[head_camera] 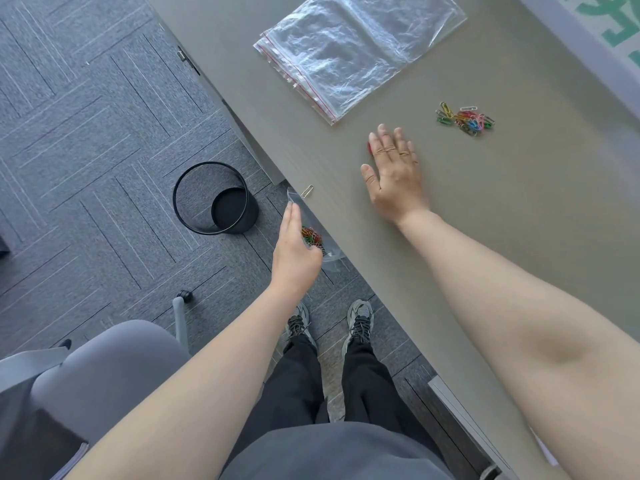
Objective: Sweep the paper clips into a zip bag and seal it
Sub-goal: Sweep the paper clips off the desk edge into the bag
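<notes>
Currently left hand (296,251) grips a clear zip bag (329,259) just below the table (519,237) edge, fingers closed on it; coloured clips (312,236) already inside. Right hand (393,174) lies flat on the tabletop, fingers spread, something red (369,147) under the fingertips. One loose clip (307,191) at the edge. Remaining paper clips (465,119) beyond the hand, spare bags (356,50) farther back. Black bin (216,202) on grey carpet.
</notes>
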